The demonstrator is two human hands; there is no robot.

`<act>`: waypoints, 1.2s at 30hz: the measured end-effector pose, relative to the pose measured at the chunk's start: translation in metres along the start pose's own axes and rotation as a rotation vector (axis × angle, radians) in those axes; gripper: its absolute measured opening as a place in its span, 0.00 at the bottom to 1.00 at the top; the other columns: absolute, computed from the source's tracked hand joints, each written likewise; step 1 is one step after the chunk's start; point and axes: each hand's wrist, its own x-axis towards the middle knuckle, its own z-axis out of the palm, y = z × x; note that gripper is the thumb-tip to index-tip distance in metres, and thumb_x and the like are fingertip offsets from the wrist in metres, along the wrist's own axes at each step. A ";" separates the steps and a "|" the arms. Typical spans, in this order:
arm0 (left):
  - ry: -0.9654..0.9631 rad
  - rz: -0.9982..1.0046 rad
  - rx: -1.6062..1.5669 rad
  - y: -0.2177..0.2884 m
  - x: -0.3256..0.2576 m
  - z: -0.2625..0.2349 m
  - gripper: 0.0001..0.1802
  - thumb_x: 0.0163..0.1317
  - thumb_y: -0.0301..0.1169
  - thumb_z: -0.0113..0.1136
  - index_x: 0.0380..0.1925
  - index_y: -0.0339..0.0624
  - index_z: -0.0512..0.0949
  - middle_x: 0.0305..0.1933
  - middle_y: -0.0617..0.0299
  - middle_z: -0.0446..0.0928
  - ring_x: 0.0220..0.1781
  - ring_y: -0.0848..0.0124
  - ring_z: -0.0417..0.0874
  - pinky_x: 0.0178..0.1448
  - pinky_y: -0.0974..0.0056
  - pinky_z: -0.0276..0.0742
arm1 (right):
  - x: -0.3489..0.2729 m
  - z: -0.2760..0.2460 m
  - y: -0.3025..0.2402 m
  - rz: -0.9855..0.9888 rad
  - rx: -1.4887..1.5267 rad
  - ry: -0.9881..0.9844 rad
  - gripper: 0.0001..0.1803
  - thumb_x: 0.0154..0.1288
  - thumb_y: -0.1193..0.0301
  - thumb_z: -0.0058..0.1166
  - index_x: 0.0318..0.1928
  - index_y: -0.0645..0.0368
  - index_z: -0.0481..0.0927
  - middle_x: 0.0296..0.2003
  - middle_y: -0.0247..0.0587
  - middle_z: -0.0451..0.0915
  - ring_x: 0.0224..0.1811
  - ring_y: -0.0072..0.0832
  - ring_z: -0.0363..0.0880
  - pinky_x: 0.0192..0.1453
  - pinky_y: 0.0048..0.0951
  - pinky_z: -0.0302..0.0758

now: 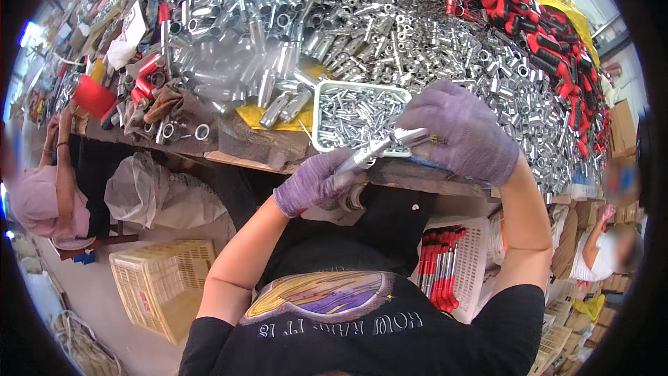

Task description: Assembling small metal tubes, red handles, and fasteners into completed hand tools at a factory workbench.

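Both my hands wear purple knit gloves. My left hand (314,182) grips the lower end of a long metal tube (371,154), held slanted above my lap. My right hand (465,131) closes around the tube's upper end at the bench edge. Just behind it a small pale-green tray (318,108) holds several short silver metal pieces. A big heap of silver tubes and sleeves (334,21) covers the workbench beyond.
Red-and-black handled tools (536,28) pile at the back right of the bench. A white basket with red-handled tools (445,264) stands at my right knee, a cream crate (163,282) on the floor at left. One person sits far left (49,188), another far right (612,247).
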 end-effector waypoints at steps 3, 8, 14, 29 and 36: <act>-0.027 0.092 0.025 -0.009 0.000 -0.002 0.28 0.63 0.44 0.57 0.58 0.39 0.68 0.47 0.60 0.77 0.47 0.75 0.75 0.52 0.67 0.72 | 0.019 0.010 -0.006 -0.193 0.011 -0.211 0.16 0.51 0.64 0.62 0.42 0.52 0.79 0.41 0.38 0.78 0.45 0.39 0.75 0.49 0.39 0.73; 0.034 0.157 0.158 -0.012 -0.005 -0.002 0.24 0.62 0.40 0.59 0.54 0.38 0.71 0.38 0.59 0.78 0.38 0.73 0.79 0.44 0.66 0.75 | 0.042 0.022 -0.024 -0.012 0.055 -0.568 0.18 0.56 0.58 0.58 0.44 0.54 0.79 0.41 0.43 0.78 0.44 0.41 0.78 0.47 0.38 0.74; 0.036 0.186 0.071 -0.023 -0.004 -0.003 0.26 0.61 0.42 0.61 0.54 0.39 0.71 0.37 0.59 0.79 0.38 0.74 0.79 0.42 0.67 0.76 | 0.026 0.025 -0.018 0.003 0.235 -0.222 0.21 0.59 0.56 0.56 0.48 0.55 0.78 0.42 0.48 0.80 0.43 0.43 0.80 0.45 0.39 0.76; 0.001 0.123 0.091 -0.011 -0.007 -0.003 0.26 0.58 0.40 0.63 0.54 0.40 0.72 0.40 0.61 0.80 0.42 0.72 0.80 0.49 0.65 0.75 | 0.014 0.027 -0.042 0.363 0.074 -0.332 0.20 0.58 0.63 0.58 0.50 0.55 0.75 0.37 0.47 0.80 0.40 0.42 0.81 0.42 0.37 0.78; 0.013 0.130 0.096 -0.012 -0.006 -0.001 0.27 0.56 0.40 0.65 0.54 0.40 0.73 0.40 0.57 0.81 0.39 0.73 0.82 0.44 0.66 0.77 | 0.005 0.039 -0.030 0.029 0.260 -0.055 0.15 0.58 0.61 0.59 0.42 0.54 0.80 0.29 0.45 0.80 0.33 0.40 0.81 0.37 0.36 0.76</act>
